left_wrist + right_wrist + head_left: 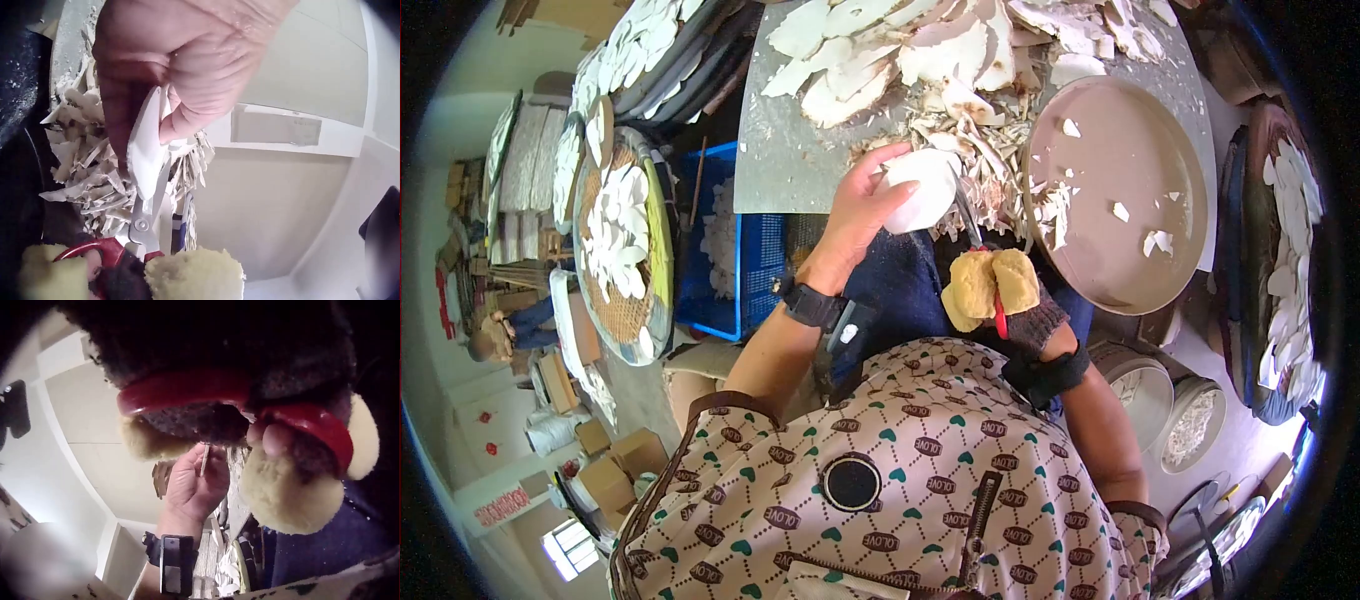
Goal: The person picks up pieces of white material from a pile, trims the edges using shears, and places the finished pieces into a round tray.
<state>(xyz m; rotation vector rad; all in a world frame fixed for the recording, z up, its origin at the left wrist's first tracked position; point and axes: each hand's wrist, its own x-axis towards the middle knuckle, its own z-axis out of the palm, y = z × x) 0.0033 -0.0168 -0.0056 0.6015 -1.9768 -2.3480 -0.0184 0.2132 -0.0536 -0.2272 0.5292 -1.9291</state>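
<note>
My left hand [862, 210] pinches a thin white slice [925, 188] between thumb and fingers, over the table's near edge. In the left wrist view the slice [144, 150] is seen almost edge-on. My right hand [1040, 322], in a dark knitted glove with yellow sponge pads [1014, 282] at the fingers, grips red-handled scissors [142, 225]. Their blades point up at the slice and overlap its lower edge; part of the blades is hidden behind it. In the right wrist view, the red handle loops [187, 387] go round the gloved fingers.
Trimmed scraps [970, 150] heap up just beyond my hands, with larger white slices [960, 45] behind. A round shallow tray [1120, 260] holding a few bits stands at the right. A blue crate [730, 325] is at the left, near a round rack [665, 250] of slices.
</note>
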